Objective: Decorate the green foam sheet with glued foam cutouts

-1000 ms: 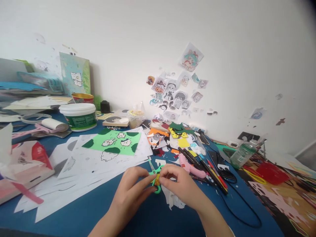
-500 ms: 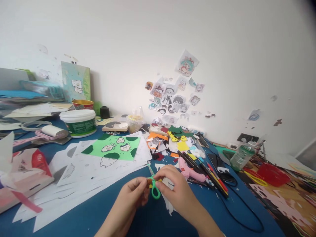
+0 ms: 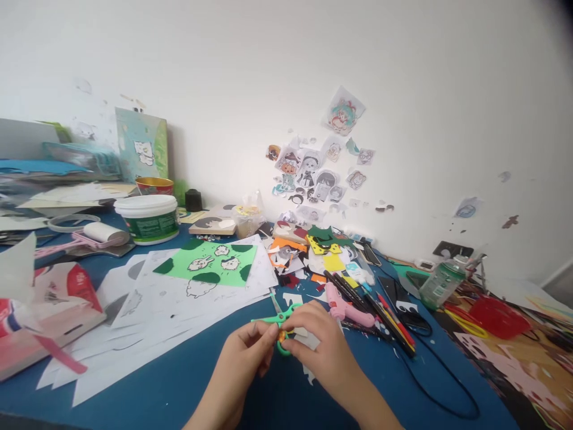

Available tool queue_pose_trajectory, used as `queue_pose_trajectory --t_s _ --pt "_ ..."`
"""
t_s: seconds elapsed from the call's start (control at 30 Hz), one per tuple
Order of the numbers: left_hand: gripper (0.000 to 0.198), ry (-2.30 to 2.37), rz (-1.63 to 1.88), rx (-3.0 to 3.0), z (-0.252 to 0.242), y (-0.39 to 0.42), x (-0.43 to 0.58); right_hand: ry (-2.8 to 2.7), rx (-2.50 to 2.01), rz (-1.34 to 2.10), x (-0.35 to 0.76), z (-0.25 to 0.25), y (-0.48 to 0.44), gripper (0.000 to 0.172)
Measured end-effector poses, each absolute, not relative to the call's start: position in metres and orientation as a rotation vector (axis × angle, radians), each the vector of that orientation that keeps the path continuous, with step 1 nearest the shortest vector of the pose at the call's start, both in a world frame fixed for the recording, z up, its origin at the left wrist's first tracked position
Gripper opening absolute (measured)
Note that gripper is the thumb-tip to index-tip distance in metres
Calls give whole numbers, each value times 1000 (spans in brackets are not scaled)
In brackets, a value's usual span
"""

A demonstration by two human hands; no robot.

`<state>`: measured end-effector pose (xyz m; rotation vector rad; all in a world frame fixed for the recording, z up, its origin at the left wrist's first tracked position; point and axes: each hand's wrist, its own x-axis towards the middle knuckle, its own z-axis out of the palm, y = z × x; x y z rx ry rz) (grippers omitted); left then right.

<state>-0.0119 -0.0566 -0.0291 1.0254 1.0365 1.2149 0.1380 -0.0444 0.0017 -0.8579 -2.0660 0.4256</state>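
My left hand (image 3: 244,355) and my right hand (image 3: 320,337) meet over the front middle of the table, thumbs and fingers closed in pinches. Between the fingertips shows a small orange-yellow piece (image 3: 282,338), mostly hidden, its kind unclear. Right behind the fingers are green-handled scissors (image 3: 276,316), spread open, with a blade pointing away from me and a loop near the right fingers. They appear to lie on the table; whether the fingers touch them I cannot tell. White paper scraps (image 3: 307,338) lie partly under my right hand.
Left lie white sheets (image 3: 134,334) with a green picture card (image 3: 215,263) on top. A white-lidded tub (image 3: 147,221) stands behind. To the right are a pink glue gun (image 3: 347,307), several pens (image 3: 389,319), a black cable (image 3: 447,382) and a bottle (image 3: 443,280). Coloured scraps (image 3: 329,245) are heaped behind.
The view has shifted slightly. My hands have moved a little down and to the right, and more of the open scissors shows. The orange-yellow piece now sits closer to my right fingertips.
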Motion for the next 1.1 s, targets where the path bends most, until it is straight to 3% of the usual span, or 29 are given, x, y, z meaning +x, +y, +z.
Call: queue_pose_trajectory --t_s 0.17,0.37,0.53,1.1 --pt "44 1118 1280 1173 -31 -54 -16 -2011 -816 345 138 -9 -42 6" --pt "16 1122 1554 2039 -40 -48 -28 -1874 -815 552 141 -20 -37 8" --pt "19 1091 1760 2457 -46 -50 -29 -1804 -861 725 141 -23 -37 10" --pt "13 1187 1786 2466 -47 -46 -35 -1784 -924 798 128 -12 -37 8"
